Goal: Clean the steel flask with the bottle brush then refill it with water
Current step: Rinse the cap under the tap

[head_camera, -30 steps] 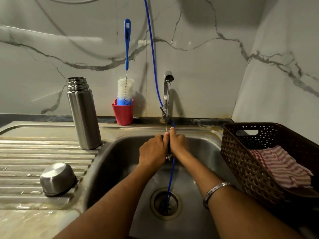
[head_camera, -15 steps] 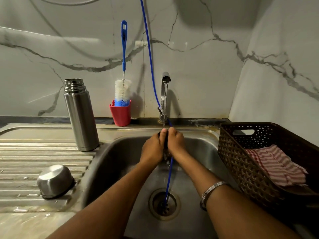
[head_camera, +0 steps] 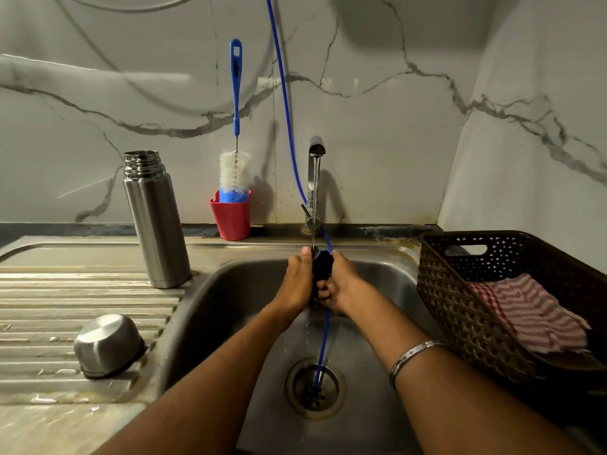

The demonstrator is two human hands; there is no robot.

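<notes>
We see the flask standing left of the sink. The brush stands in a cup behind. A basket sits right.

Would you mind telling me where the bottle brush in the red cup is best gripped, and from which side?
Grip the bottle brush by its blue handle, reaching in from the front. It stands upright, bristle end down in the red cup, so the handle is free above the bristles; the wall blocks the rear.

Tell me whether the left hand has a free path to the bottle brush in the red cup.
Probably yes. The left hand first has to let go of the black stopper. The bottle brush stands upright in the red cup, its handle exposed; the steel flask stands off to the side.
</notes>
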